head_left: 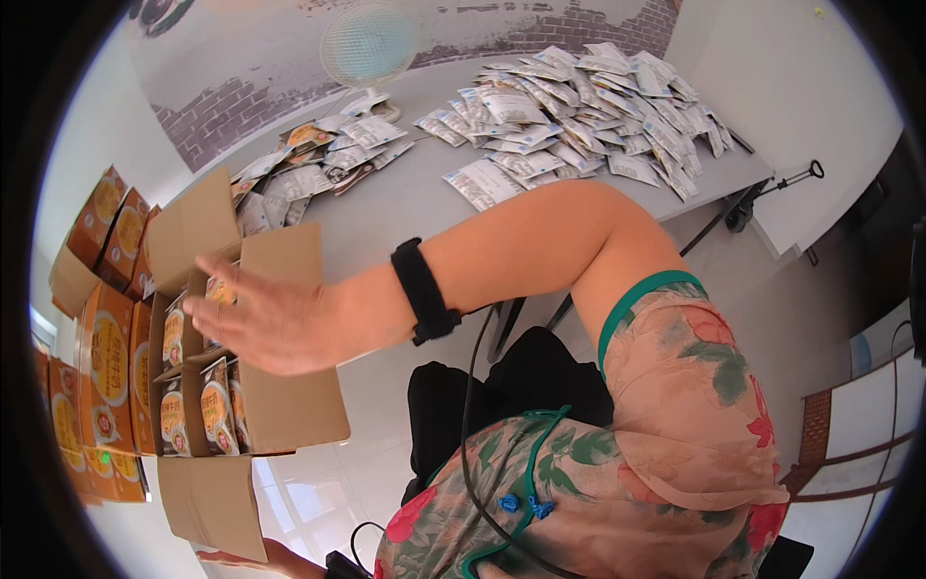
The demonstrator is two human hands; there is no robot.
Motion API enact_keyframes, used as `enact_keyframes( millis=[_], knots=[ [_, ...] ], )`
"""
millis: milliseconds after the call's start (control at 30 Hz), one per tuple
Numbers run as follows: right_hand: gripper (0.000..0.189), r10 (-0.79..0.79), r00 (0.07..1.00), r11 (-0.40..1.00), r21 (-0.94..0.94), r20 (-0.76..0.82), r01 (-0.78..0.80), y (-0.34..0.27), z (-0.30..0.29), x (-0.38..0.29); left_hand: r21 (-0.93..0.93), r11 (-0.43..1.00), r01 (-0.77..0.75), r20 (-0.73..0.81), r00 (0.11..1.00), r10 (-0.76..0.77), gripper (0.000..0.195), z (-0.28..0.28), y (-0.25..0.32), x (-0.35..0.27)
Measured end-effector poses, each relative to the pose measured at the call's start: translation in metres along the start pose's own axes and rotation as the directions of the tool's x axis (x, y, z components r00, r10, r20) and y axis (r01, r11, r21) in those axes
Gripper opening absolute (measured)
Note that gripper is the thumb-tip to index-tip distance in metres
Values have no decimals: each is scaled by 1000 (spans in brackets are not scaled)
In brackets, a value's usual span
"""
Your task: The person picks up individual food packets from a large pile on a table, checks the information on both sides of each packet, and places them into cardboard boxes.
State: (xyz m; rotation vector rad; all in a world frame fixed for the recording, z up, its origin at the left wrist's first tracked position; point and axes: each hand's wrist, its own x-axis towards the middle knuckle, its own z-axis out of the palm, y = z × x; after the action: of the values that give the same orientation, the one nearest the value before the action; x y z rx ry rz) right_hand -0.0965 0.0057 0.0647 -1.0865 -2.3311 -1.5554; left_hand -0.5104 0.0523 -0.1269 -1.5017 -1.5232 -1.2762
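Observation:
My right hand (264, 318) reaches across to the left, slightly blurred, fingers spread and holding nothing, over an open cardboard box (289, 405). A black band circles that wrist. Cardboard dividers split the box into compartments, where printed pouches (218, 409) stand upright; my hand and forearm hide part of the box. At the bottom edge, my left hand (278, 561) lies beside and partly behind the lower box flap (210, 499), fingers extended; I cannot tell whether it touches the flap.
A grey table (369, 224) bears a large heap of white-backed pouches (571, 116), a smaller mixed heap (311, 166) and a white fan (369, 43). Orange printed cartons (108, 362) stand left of the box. A black cable (469, 391) runs down across my body.

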Motion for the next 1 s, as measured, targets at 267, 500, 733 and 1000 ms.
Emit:
enact_keyframes(
  millis=[267, 500, 733, 1000],
  knots=[
    [37, -129, 983, 989, 88, 129, 119, -26, -84, -25, -163, 984, -67, 66, 995, 79, 86, 6, 2, 8],
    [39, 133, 991, 949, 290, -15, -123, -42, -81, -29, -299, 954, 14, 210, 976, 51, 70, 4, 8, 7],
    [67, 310, 920, 622, 681, 238, -386, 36, 36, -46, -513, 616, 597, 505, 791, -346, 44, 25, 12, -45],
    [94, 245, 390, -722, 436, 888, -538, 97, 160, -16, -530, 762, 373, 368, 910, -190, 20, -37, 111, 9]
  ],
)
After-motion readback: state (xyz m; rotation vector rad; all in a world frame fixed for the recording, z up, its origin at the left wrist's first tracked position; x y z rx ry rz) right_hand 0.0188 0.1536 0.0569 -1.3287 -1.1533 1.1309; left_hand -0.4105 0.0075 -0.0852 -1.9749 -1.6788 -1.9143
